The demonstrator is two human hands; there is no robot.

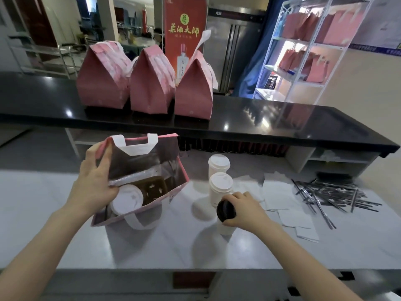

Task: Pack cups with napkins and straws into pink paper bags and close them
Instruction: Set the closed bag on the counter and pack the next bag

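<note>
Gripping the black-lidded cup (pixel 226 210) near its top, your right hand (pixel 245 210) is curling fingers and thumb closed round it near the middle of the desk (pixel 173 246). It's sitting just in front of the two spare cups (pixel 221 184).

Your left hand (pixel 95 181) is pinching the left rim of the open pink bag (pixel 147 166) and holding its mouth apart. The bag is standing towards the desk's left side. Inside, the packed cup (pixel 127 199) is sitting in the brown carrier, and the empty slot (pixel 155 189) is waiting beside it.

Now the risks, as I'm judging them:
- You're holding high, close to the lid. If it's sitting loose, it may be popping off mid-lift and spilling.
- The nearer spare cup is almost touching your knuckles, so a quick swing left could be knocking it over.
- The bag's near wall is leaning. A low cup base could be catching that rim and tipping the whole bag.

The napkins (pixel 280 192) and straws (pixel 332 194) are lying towards the desk's right edge, so closing early would be leaving them out.
</note>
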